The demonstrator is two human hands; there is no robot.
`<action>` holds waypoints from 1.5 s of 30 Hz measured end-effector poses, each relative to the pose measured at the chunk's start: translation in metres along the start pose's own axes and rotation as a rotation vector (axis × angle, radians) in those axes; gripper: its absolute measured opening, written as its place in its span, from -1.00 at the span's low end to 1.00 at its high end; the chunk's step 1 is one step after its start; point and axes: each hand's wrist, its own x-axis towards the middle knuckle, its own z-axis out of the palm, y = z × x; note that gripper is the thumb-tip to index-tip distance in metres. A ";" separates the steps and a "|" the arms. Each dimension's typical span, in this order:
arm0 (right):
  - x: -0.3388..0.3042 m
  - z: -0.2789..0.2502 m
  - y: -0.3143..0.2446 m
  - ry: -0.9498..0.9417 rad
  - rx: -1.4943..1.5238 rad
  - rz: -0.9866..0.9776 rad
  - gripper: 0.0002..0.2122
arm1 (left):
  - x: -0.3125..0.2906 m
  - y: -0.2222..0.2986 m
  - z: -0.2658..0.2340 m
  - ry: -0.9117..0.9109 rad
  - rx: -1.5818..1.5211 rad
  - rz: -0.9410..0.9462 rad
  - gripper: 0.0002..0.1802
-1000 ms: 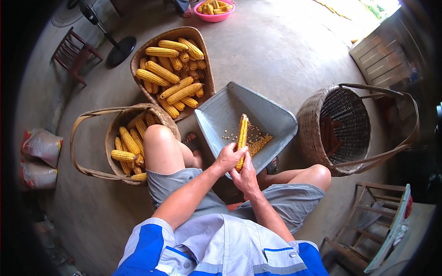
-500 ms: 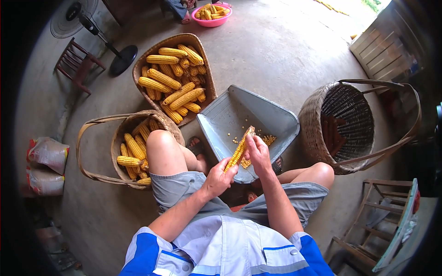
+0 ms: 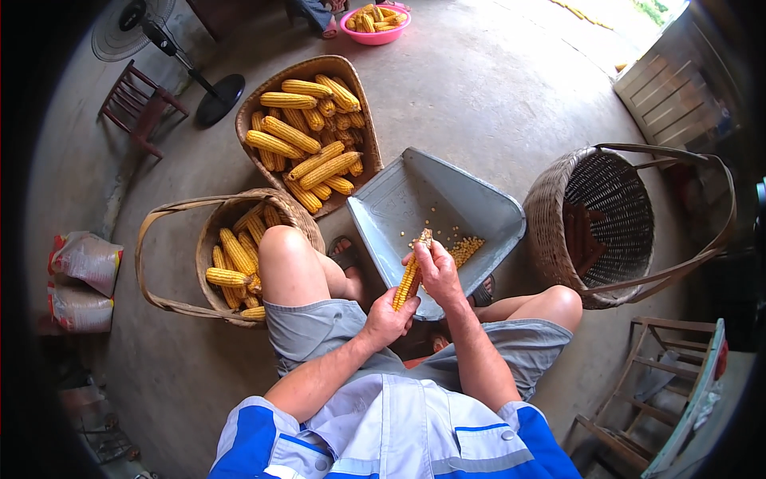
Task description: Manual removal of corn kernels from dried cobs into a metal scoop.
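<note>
Between my knees I hold a yellow corn cob (image 3: 408, 284), tilted over a grey-blue metal scoop-shaped bin (image 3: 395, 191). My left hand (image 3: 388, 319) is wrapped round its lower end. Higher up, the fingers and thumb of my right hand (image 3: 439, 273) press on the cob near its tip, where a pale stripped patch shows. Loose corn kernels (image 3: 467, 250) lie in a small heap along the right side of the bin, with several scattered ones beside them.
A wicker tray (image 3: 372, 137) of whole cobs stands front left; a handled basket (image 3: 209, 263) with cobs is by my left knee. On the right, another basket (image 3: 544, 215) holds reddish stripped cobs (image 3: 581, 239). Farther off are a pink basin (image 3: 375, 37), a fan (image 3: 219, 100) and a chair (image 3: 144, 112).
The cob and both hands have shifted slightly lower, with the cob held more steeply. My right fingers now lie across its upper part. The whole view has shifted slightly.
</note>
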 end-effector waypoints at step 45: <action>0.001 -0.011 0.002 0.067 0.084 0.112 -0.74 | 0.016 0.000 -0.004 0.116 0.500 0.248 -0.61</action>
